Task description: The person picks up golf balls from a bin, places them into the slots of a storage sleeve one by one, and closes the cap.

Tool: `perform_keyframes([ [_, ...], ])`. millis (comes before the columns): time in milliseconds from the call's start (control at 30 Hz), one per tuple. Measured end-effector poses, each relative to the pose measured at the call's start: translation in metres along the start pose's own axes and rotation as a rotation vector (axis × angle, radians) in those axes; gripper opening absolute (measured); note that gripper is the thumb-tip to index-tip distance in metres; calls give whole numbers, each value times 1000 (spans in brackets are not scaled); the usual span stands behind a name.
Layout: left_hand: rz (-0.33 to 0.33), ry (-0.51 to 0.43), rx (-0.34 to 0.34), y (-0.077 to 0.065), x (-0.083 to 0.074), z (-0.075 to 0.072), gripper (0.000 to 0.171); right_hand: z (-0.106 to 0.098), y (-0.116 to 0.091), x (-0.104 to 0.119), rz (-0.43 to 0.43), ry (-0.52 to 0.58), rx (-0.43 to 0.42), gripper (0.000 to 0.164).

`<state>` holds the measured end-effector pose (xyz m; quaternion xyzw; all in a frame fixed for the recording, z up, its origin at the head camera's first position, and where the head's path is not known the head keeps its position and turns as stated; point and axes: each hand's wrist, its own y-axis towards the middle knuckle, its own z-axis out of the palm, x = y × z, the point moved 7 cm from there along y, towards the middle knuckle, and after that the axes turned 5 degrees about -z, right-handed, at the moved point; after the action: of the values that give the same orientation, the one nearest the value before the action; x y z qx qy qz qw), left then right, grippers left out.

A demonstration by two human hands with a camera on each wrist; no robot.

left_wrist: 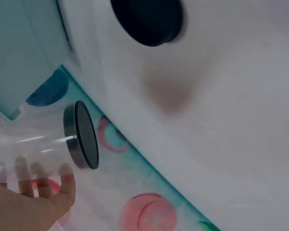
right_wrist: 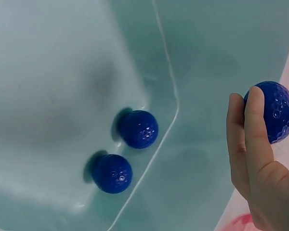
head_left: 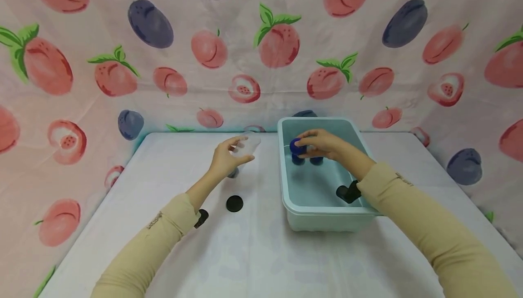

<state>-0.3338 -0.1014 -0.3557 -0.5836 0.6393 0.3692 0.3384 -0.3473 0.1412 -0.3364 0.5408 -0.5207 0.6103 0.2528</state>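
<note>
My left hand (head_left: 224,159) grips a clear plastic jar (left_wrist: 33,144) by its side. A dark cap (left_wrist: 86,134) closes off one end of the jar, which is held tilted above the table. My right hand (head_left: 327,144) is over the far part of a pale blue-green bin (head_left: 327,210), pinching a blue golf ball (right_wrist: 282,113) between thumb and fingers. Below it, two more blue golf balls lie on the bin floor, one ball (right_wrist: 139,129) beside the other ball (right_wrist: 112,173). On the table in front of the left hand lies a round black lid (head_left: 234,203).
The bin stands right of centre on a white-covered table (head_left: 253,266). Behind the table hangs a fruit-print curtain (head_left: 253,66). A black wrist camera (head_left: 348,192) on the right arm overlaps the bin's near side in the head view.
</note>
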Motion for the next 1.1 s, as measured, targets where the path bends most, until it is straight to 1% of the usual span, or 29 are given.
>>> perform_keyframes([
  [100, 15, 2, 0, 0, -7, 2, 60, 2, -2, 4, -13, 42, -5, 50],
  [300, 47, 6, -11, 0, -20, 7, 63, 2, -5, 9, -41, 129, -3, 37],
  [400, 65, -1, -14, -2, -28, 10, 64, 4, -8, 13, -50, 166, 2, 34],
  [600, 109, -16, 3, -4, -40, 18, 61, 7, -9, 18, -66, 217, 3, 30],
  [800, 150, -17, -16, -7, -45, 23, 59, 12, -9, 21, -72, 231, 6, 34],
  [900, 169, -23, -18, -7, -46, 26, 60, 12, -10, 23, -78, 222, 9, 31],
  [1000, 170, -29, -13, -7, -46, 29, 60, 12, -11, 25, -88, 214, 9, 29],
  [1100, 159, -32, -8, -7, -45, 31, 60, 13, -12, 27, -96, 202, 8, 34],
])
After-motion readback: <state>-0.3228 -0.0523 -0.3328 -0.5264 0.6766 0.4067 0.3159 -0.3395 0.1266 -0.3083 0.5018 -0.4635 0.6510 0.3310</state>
